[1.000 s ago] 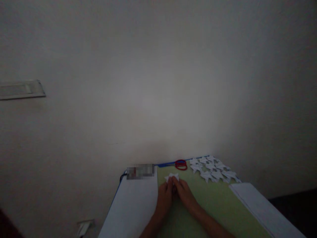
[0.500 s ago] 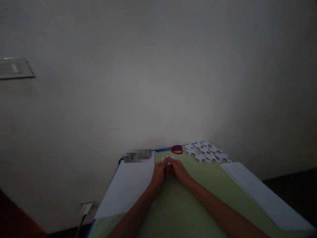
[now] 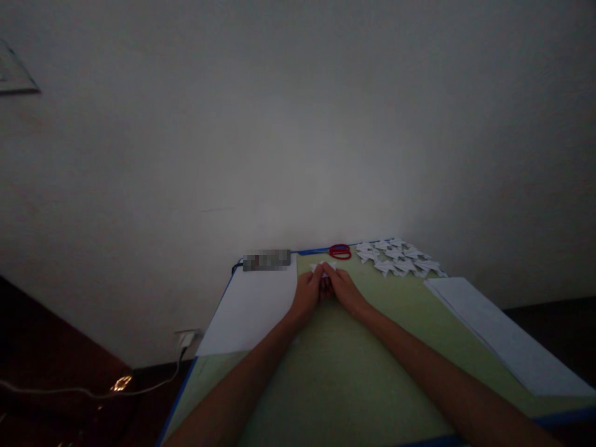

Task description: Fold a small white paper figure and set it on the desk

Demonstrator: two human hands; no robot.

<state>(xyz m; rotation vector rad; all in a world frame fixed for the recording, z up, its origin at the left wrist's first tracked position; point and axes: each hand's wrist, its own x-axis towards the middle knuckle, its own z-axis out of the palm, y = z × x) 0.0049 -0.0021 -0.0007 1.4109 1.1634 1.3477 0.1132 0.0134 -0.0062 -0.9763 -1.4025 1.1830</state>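
Close together above the green table, my left hand (image 3: 308, 290) and my right hand (image 3: 343, 289) both pinch one small folded paper piece (image 3: 329, 267). Its white points stick out past my thumbs; the rest is hidden by my fingers. Beyond my hands lie scissors with red handles (image 3: 340, 252), their blades pointing left. To the right of them, several white folded paper pieces (image 3: 395, 256) with pointed ends are laid out in rows near the table's far edge.
A large white sheet (image 3: 251, 316) covers the table's left side, with a blurred-out dark object (image 3: 267, 260) at its far end. A stack of white paper (image 3: 503, 329) lies on the right. The green table (image 3: 354, 379) has a blue edge and meets the wall (image 3: 298, 124). A plugged cord (image 3: 181, 357) hangs at left.
The camera has tipped downward, so the table sits higher in view and more floor and cord show. Both hands keep hold of the paper piece, with little visible change in their grip.
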